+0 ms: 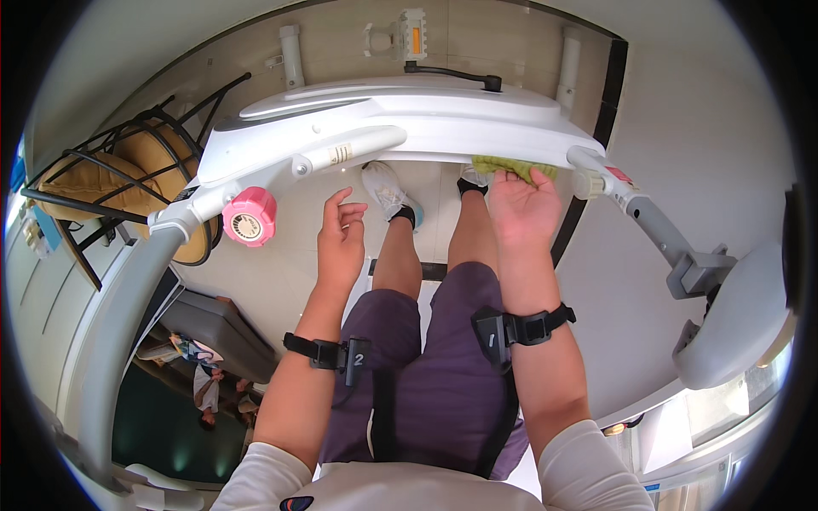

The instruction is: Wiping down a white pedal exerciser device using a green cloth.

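Observation:
My right hand [527,207], palm up, grips a green cloth [517,167] against the lower edge of the white exercise bike's housing [447,128]. Part of the cloth is hidden behind the fingers. My left hand [344,233] hangs in the air short of the housing, its fingers loosely bent and holding nothing. A pink tension knob [250,217] on the bike's frame is to the left of that hand. Beyond the housing, a black crank arm [454,73] leads to a white pedal [414,35] with an orange reflector.
Grey frame tubes [137,332] curve along the left, and a grey padded part [735,326] sticks out at the right. A black metal chair with tan cushions [96,182] stands at the left. Farther off are a grey sofa [223,335] and people [206,393].

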The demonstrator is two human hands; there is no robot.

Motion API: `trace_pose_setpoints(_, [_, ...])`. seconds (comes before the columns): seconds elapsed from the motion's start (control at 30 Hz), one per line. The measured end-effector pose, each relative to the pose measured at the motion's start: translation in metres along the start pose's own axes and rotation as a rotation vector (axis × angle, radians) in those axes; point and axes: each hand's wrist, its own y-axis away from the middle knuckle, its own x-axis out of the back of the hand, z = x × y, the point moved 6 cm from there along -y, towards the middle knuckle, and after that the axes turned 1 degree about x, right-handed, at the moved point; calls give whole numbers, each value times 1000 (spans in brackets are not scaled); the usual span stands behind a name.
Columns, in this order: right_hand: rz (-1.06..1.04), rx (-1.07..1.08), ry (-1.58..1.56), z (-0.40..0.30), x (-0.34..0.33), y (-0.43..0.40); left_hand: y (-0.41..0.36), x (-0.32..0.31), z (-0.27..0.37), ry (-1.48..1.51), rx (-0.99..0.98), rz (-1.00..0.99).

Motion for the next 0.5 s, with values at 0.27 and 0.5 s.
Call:
trace_pose_setpoints(0.27, [126,-376,295,148,6,41,1,8,-7,173,56,89])
trace_pose_setpoints(0.5, [-3,-500,480,160,8,34,16,24,-26,174,85,62])
